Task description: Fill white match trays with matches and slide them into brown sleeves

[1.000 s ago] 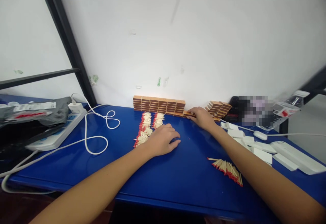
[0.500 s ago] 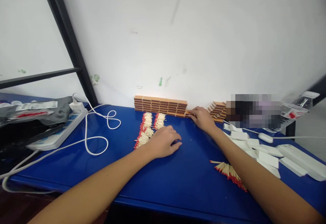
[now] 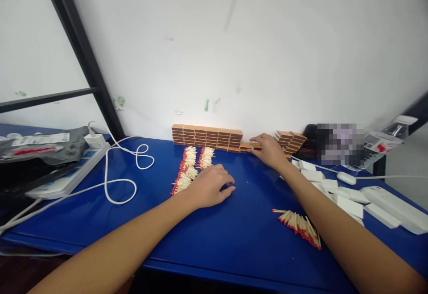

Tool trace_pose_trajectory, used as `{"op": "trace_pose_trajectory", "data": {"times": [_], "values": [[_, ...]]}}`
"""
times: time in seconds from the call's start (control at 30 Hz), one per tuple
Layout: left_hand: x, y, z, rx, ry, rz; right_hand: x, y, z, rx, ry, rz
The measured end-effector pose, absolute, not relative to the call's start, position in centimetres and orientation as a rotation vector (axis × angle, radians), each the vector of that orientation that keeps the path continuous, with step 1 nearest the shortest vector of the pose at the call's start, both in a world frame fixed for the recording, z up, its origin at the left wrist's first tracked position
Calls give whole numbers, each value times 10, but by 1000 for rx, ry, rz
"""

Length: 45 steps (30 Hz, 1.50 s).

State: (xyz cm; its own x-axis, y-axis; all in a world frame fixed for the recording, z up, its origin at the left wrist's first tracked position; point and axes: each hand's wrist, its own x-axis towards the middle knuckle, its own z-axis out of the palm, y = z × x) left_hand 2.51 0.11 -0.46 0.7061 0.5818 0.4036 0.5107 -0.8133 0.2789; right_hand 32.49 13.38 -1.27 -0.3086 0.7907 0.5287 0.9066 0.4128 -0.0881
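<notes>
My right hand [image 3: 270,152] is at the foot of the wall, its thumb and fingers closed about a small brown-sided matchbox [image 3: 257,145]. Just left of it a low matchbox [image 3: 246,147] adjoins a long, several-layer stack of matchboxes [image 3: 207,138]. Beyond the hand, a second, slanting stack of matchboxes [image 3: 290,142] leans unevenly. My left hand [image 3: 213,187] rests on the blue table, fingers loosely curved and thumb apart, holding nothing. Beside it lie red-tipped matches [image 3: 187,169] in bunches. Another fan of matches [image 3: 299,227] lies near my right forearm.
White box pieces [image 3: 347,204] are scattered at the right, near a white cable [image 3: 377,177] and a clear plastic bottle [image 3: 397,129]. At the left are a power strip [image 3: 63,182], a looping white cord [image 3: 106,169] and a dark plastic bag [image 3: 73,144].
My right hand has shifted slightly right, away from the end of the long stack, so more of the low matchbox shows. My left hand stays in place; the view has turned slightly.
</notes>
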Motion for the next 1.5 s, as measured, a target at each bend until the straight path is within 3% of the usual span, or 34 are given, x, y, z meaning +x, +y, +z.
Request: {"op": "trace_pose_trajectory", "data": {"times": [0.27,0.43,0.57,1.2,1.5], "values": [[20,7,-3,2752,918,795,325,119,12,-1567,-2223,-318],[18,10,-4,2742,932,815,373,91,51,-1933,-2418,102],[20,6,-4,2740,925,786,404,70,47,-2182,-2290,375],[22,5,-4,2660,931,839,341,44,54,-1669,-2484,643],[33,-17,1,2727,876,801,391,-71,40,-1646,-2220,553]]}}
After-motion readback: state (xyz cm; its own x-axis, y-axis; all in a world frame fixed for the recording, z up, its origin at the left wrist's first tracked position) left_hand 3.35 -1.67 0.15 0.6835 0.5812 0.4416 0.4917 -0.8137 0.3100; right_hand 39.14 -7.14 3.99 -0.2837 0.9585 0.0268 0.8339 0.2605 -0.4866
